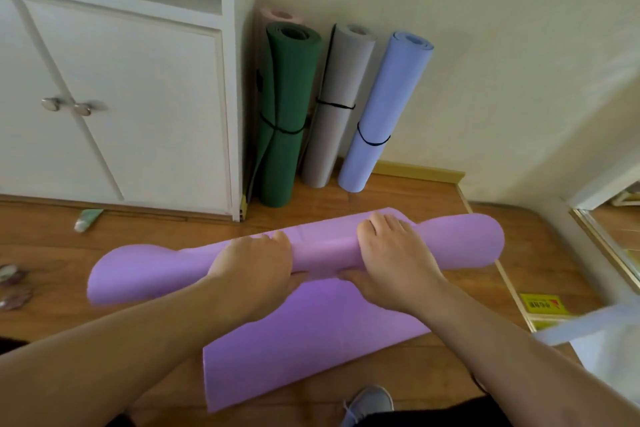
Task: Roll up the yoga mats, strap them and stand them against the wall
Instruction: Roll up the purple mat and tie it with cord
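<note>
The purple yoga mat (311, 322) lies on the wooden floor (52, 253), partly rolled: the rolled portion runs crosswise in front of the person, and a flat unrolled length extends back toward the shoe (369, 404) at the bottom edge of the view.

The left hand (254, 269) rests on top of the roll left of centre, fingers curled over the far side, thumb tucked under the near side; its grip is closed around the roll. The right hand (394, 260) sits just beside it to the right, fingers spread over the top, thumb underneath, likewise clasping the roll. The two thumbs are nearly touching.

Against the wall (485, 45) stand three rolled mats side by side: a green mat (284, 107) next to the white cabinet (138, 97), a grey mat (336, 107) in the middle, a blue mat (381, 104) on the right. Each is bound with a black strap (282, 130). The blue mat leans tilted. A pink roll (280, 14) shows behind the green mat, mostly hidden.
</note>
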The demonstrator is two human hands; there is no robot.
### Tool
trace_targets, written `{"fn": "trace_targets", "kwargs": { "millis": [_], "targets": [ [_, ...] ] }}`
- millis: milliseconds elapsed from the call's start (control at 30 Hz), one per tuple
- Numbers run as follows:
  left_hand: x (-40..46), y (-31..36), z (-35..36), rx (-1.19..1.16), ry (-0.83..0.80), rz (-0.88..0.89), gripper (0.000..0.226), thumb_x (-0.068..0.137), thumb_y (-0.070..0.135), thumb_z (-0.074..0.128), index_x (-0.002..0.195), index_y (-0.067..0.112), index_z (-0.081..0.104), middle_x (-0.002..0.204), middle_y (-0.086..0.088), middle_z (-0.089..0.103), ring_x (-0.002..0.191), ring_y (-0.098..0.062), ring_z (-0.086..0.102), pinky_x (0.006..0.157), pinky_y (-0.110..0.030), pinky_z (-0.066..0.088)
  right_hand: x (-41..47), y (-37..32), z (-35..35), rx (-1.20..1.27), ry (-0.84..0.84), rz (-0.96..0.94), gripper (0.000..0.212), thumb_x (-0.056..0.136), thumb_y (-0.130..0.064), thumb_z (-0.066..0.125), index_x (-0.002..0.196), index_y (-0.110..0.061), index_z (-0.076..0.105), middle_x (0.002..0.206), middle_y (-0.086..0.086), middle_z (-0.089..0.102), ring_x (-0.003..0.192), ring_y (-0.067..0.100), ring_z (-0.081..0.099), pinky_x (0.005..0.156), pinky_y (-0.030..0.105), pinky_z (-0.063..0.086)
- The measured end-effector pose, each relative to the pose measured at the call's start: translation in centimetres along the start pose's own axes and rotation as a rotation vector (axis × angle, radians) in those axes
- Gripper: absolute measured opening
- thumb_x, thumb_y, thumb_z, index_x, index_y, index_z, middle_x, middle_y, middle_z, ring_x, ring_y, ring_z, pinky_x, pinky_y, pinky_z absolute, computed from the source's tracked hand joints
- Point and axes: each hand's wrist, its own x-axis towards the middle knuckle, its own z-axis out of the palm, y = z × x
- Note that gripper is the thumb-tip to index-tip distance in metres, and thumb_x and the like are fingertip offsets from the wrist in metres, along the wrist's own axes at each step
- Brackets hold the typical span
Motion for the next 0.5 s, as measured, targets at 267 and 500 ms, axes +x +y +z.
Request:
{"fn": "trace_targets", "kwargs": {
  "millis": [267, 500],
  "targets": [
    [0.1, -0.5, 0.3, -0.025, -0.186, 0.080, 0.050, 0.106, 0.066, 0.035, 0.125, 0.026, 0.060, 0.118, 0.003, 0.070, 0.103, -0.020, 0.068, 0.086, -0.032, 0.053, 0.4, 0.3, -0.5, 0.214, -0.201, -0.005, 0.053, 0.089, -0.073, 0.062, 0.100, -0.029, 0.035, 0.098, -0.005, 0.067, 0.094, 0.026, 0.063, 0.069, 0.040, 0.038],
    [0.1, -1.8, 0.6, -0.147, -0.230, 0.069, 0.062, 0.101, 0.076, 0.026, 0.110, 0.025, 0.061, 0.108, 0.004, 0.070, 0.095, -0.018, 0.064, 0.086, -0.032, 0.051, 1.4, 0.6, -0.2, 0.367, -0.049, -0.185, 0.032, 0.100, -0.047, 0.063, 0.085, -0.026, 0.045, 0.084, -0.011, 0.051, 0.086, 0.022, 0.052, 0.072, 0.039, 0.033]
  ]
}}
